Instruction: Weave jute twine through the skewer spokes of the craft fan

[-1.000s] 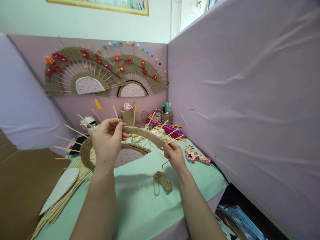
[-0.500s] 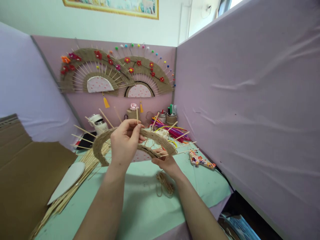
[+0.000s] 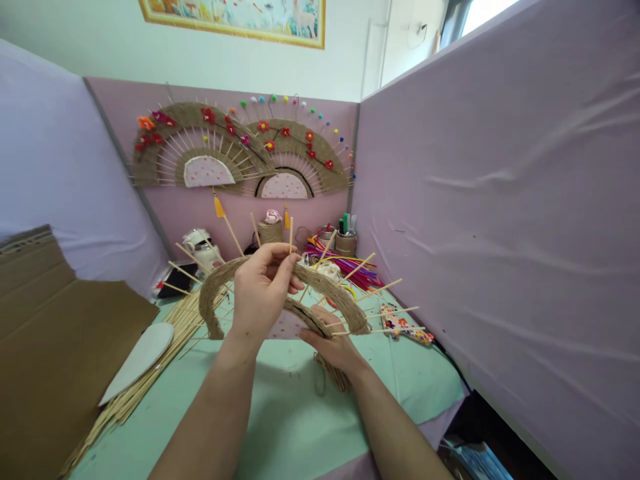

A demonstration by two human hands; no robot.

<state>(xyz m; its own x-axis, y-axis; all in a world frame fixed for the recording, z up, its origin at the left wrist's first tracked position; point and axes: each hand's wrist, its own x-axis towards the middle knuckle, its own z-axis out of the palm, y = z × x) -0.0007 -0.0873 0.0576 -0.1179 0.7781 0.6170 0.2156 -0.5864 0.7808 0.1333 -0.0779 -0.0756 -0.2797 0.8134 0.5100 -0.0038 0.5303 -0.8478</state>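
Note:
Held up over the table is a half-round fan (image 3: 331, 288) of thin wooden sticks woven with brown twine, with a pink-dotted half disc at its base. My left hand (image 3: 265, 287) is closed on the fan's outer twine band near the top, thumb and fingers pinching by an upright stick. My right hand (image 3: 333, 343) grips the lower right of the fan by the inner band, its thumb in front and some fingers hidden behind. Below that hand a bundle of twine (image 3: 330, 375) lies on the green tablecloth (image 3: 285, 413), partly covered by the hand.
Long thin sticks (image 3: 150, 367) and a white cutout (image 3: 140, 363) lie left beside cardboard (image 3: 65, 347). A flower-patterned glue gun (image 3: 405, 325) rests at right. Behind are purple pipe cleaners (image 3: 350, 263), a pen holder (image 3: 346, 241) and a white bottle (image 3: 201, 250). Two decorated fans (image 3: 295, 143) hang on the partition.
The fan and both hands have shifted slightly right in view, and the fan's right side is tilted a little lower. Both hands keep their hold. The camera view has tipped up slightly.

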